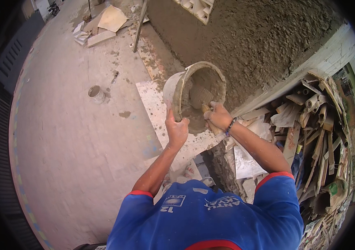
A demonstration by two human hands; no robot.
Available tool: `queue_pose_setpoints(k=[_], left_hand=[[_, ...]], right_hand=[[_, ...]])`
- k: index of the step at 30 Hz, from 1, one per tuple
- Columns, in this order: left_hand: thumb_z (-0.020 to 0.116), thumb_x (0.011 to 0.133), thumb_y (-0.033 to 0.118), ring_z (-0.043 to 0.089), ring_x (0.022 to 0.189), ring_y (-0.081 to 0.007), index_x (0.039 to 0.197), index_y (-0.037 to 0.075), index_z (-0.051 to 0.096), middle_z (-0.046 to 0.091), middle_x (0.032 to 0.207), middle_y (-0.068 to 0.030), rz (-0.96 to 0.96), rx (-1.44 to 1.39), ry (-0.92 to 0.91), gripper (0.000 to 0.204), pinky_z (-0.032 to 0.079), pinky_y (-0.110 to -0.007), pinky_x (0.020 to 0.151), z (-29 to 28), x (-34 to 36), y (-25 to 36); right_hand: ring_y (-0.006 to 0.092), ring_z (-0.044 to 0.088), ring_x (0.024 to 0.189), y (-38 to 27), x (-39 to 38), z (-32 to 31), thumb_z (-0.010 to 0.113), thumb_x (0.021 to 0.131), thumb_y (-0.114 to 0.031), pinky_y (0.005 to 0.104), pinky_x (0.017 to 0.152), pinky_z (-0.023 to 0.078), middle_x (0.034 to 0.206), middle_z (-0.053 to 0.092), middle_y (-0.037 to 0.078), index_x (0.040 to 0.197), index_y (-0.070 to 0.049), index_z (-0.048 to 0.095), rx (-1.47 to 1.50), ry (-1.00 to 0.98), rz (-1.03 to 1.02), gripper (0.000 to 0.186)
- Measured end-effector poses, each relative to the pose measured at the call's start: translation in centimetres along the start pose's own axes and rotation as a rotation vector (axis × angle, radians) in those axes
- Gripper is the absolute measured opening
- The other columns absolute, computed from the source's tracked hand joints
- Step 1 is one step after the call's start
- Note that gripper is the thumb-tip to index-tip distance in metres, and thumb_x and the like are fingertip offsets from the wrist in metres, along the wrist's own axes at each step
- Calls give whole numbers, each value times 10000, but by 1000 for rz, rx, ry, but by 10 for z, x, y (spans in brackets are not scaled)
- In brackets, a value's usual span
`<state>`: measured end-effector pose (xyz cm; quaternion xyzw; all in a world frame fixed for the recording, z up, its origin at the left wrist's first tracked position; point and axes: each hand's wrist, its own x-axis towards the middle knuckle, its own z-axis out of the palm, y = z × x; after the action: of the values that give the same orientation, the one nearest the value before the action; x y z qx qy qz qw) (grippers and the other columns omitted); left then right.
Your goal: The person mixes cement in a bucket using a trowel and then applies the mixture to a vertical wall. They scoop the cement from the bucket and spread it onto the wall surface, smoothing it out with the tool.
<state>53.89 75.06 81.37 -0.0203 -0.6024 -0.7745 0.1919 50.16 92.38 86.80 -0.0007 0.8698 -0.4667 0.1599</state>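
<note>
A worker in a blue shirt (202, 218) with red trim grips a mortar-caked bucket (172, 88) with the left hand (176, 132), fingers against its outside and thumb over the rim, clamped on its near left edge, while the right hand (220, 117) closes its fingers around a wooden-handled tool (206, 108) at the near right side of the mouth. The bucket tips toward the worker, showing wet gray mortar (194, 115) inside; whether its base rests on anything cannot be told. It sits in the middle of the scene, over a spattered pale board (152, 98) and just beside a wall (244, 46) coated in rough, damp plaster, which rises on the far right. A dark bracelet (230, 126) circles the right wrist. To the left, a small pail (96, 95) stands on the stained pavement (73, 146), with broken slabs (101, 38) heaped on the far side. To the right, a pile of scrap wood (321, 137) spreads past the worker's right arm, near a white sheet (246, 163).
</note>
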Motion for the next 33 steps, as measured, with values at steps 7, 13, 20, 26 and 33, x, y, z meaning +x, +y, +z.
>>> queue_pose_setpoints(k=[7,13,20,26,33], left_hand=[[490,716,-66,578,1026,-154,1274,-53,506,620,1126,-99,-18,46,-134,559,441,-290,930,-42,39,47],[490,695,-66,586,1019,-158,1270,-58,510,620,1124,-95,-80,-21,-186,576,453,-298,921,-71,47,55],[484,696,-77,585,995,-143,1285,-42,520,634,1105,-79,-153,-49,-210,591,447,-280,915,-69,42,52],[475,691,-85,588,1018,-157,1280,-53,515,622,1125,-93,-91,59,-257,591,451,-288,918,-64,34,34],[492,699,-57,601,983,-175,1248,-36,536,647,1087,-107,-95,72,-266,552,448,-296,913,-53,20,28]], right_hand=[[407,663,826,-33,-13,38,596,785,-75,498,682,535,983,592,297,1176,52,488,-943,-27,-539,425],[370,679,763,-64,-15,-12,544,810,-43,445,621,559,988,583,256,1258,25,462,-1304,-94,-576,460],[357,682,787,-27,-42,-3,545,815,-55,433,636,568,968,606,234,1272,6,494,-1375,-274,-484,463],[351,692,777,-34,-27,15,555,810,-62,415,609,569,1000,614,251,1183,27,549,-1265,-10,-534,384],[379,661,835,-18,-73,3,556,808,-103,454,688,557,936,636,254,1155,53,574,-1241,-223,-409,381]])
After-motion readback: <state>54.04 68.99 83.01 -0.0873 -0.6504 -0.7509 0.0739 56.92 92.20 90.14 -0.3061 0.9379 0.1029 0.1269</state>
